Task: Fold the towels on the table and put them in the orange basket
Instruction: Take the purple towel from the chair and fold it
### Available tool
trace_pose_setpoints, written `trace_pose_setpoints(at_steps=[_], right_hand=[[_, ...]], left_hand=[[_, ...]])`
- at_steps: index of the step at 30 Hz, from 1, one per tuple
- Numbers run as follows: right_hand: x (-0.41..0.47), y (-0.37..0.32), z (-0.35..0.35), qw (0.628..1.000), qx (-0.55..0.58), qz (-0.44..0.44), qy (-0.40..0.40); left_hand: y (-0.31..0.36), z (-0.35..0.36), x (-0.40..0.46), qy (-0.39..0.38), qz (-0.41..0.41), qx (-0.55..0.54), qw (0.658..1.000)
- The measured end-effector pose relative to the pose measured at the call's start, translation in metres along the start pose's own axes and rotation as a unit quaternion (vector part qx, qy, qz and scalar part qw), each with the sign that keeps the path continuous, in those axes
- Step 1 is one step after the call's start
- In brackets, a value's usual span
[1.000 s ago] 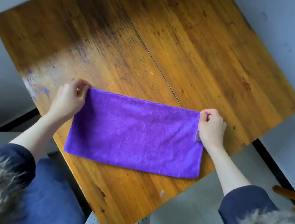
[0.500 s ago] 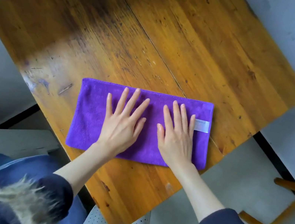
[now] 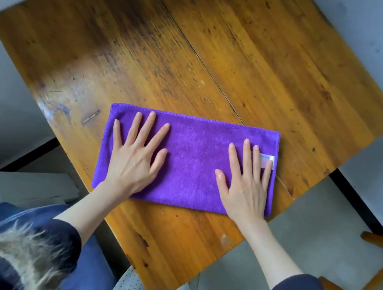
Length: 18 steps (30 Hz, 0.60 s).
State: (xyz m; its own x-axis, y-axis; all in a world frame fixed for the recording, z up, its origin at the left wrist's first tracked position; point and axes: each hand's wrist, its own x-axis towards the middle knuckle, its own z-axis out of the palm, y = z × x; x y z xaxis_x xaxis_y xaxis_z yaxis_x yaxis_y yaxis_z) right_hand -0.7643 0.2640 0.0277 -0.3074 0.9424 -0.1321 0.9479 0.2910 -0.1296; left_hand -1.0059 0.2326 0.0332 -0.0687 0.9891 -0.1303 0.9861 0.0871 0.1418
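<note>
A purple towel [image 3: 191,162], folded into a long rectangle, lies flat on the wooden table [image 3: 225,57] near its front corner. My left hand [image 3: 136,158] presses flat on the towel's left part, fingers spread and straight. My right hand [image 3: 247,182] presses flat on its right part, with the fingertips beside a small white label [image 3: 267,160] at the right edge. No orange basket is in view.
The table stands cornerwise to me, its front corner between my knees. A wooden chair frame [image 3: 381,275] is at the lower right. A grey box or board [image 3: 11,184] lies at the lower left on the floor.
A second ago both hands pinched the towel's far corners; they then let go and lay flat at its middle. Since then they have slid apart toward the towel's two ends.
</note>
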Motion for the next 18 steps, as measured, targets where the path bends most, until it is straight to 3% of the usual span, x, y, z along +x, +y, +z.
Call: trace_pose_setpoints(at_steps=[7, 18], right_hand=[[-0.022, -0.008, 0.004, 1.000, 0.000, 0.004, -0.010], [-0.020, -0.020, -0.006, 0.997, -0.053, 0.000, -0.053]], left_hand=[[-0.001, 0.007, -0.038, 0.010, -0.025, -0.010, 1.000], [-0.016, 0.005, -0.046, -0.042, -0.001, -0.008, 0.999]])
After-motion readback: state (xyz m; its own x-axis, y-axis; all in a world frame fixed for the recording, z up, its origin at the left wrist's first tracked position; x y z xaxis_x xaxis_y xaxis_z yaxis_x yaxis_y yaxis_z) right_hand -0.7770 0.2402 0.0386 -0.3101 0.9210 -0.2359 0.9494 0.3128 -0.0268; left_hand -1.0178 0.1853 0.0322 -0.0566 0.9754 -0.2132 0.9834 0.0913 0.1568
